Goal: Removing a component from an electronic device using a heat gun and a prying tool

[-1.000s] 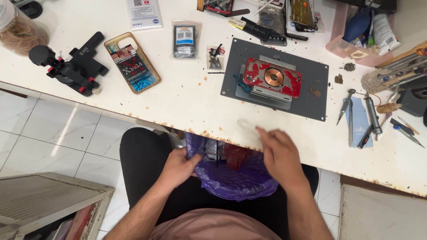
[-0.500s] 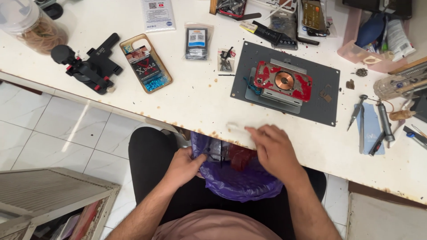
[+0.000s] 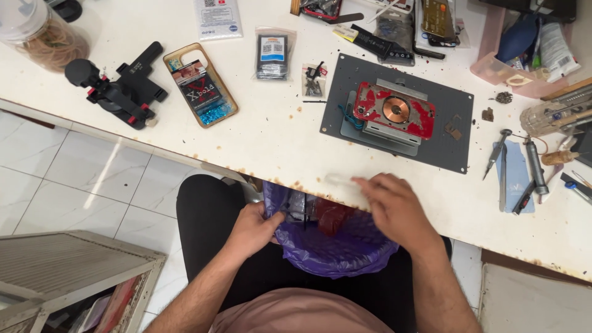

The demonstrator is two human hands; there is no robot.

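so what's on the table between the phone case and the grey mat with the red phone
In the head view, two small clear bags lie between the phone case and the grey mat: a dark packet and a smaller bag of parts.

White desk over a tiled floor.
The desk (image 3: 259, 142) edge was chipped; pale glossy floor tiles (image 3: 80, 185) caught light.

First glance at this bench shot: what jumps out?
The red opened phone with a copper coil, clamped on a dark grey mat right of centre. Below the white table's edge, the left hand holds a purple plastic bag open; the right hand rests at the edge above it.
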